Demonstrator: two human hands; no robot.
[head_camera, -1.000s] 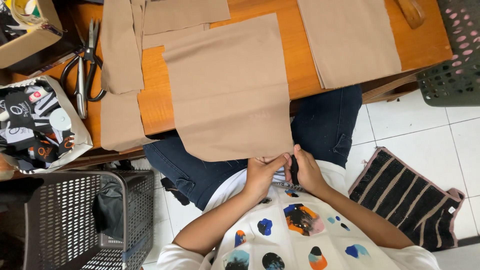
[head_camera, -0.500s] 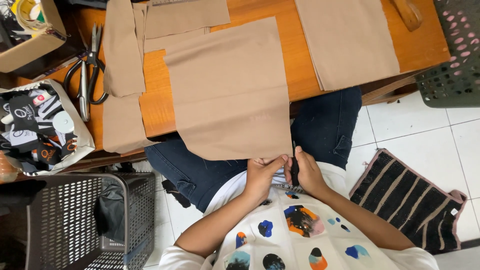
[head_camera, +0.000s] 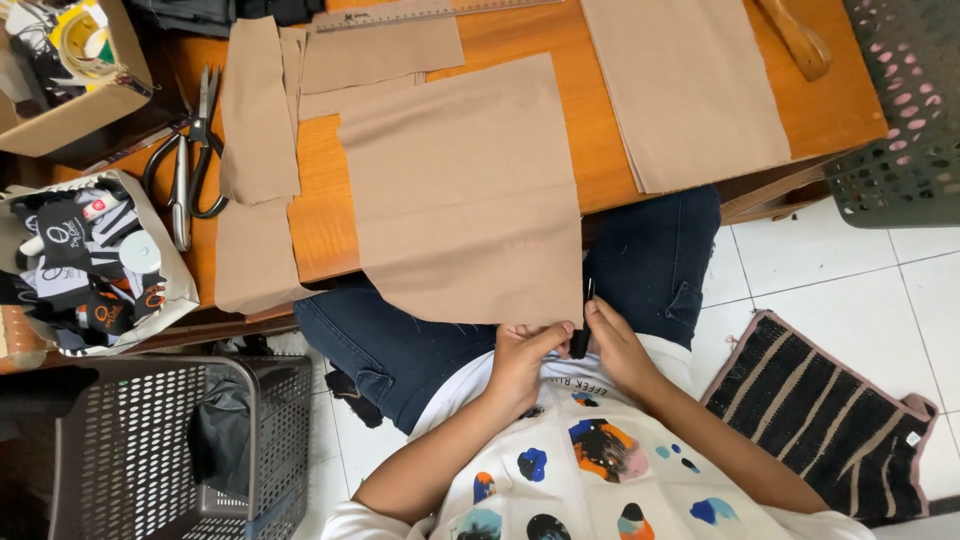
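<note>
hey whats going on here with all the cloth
A seated person holds the near edge of a tan cloth panel that hangs off the wooden table into their lap. The left hand pinches the edge; the right hand holds a small dark tool against it. Scissors lie left.

A cardboard box (head_camera: 75, 110) sits at the top left corner, beside the bench (head_camera: 330, 215); it is brown, open-topped, and holds a yellow roll and other small items too jumbled to tell apart. Just below it, at the left edge, a white bag (head_camera: 170, 295) stands open, packed with black and white packets (head_camera: 75, 245) carrying orange marks. A small white label (head_camera: 912, 438) sits on the corner of the striped mat (head_camera: 830, 420) on the floor, lower right.
</note>
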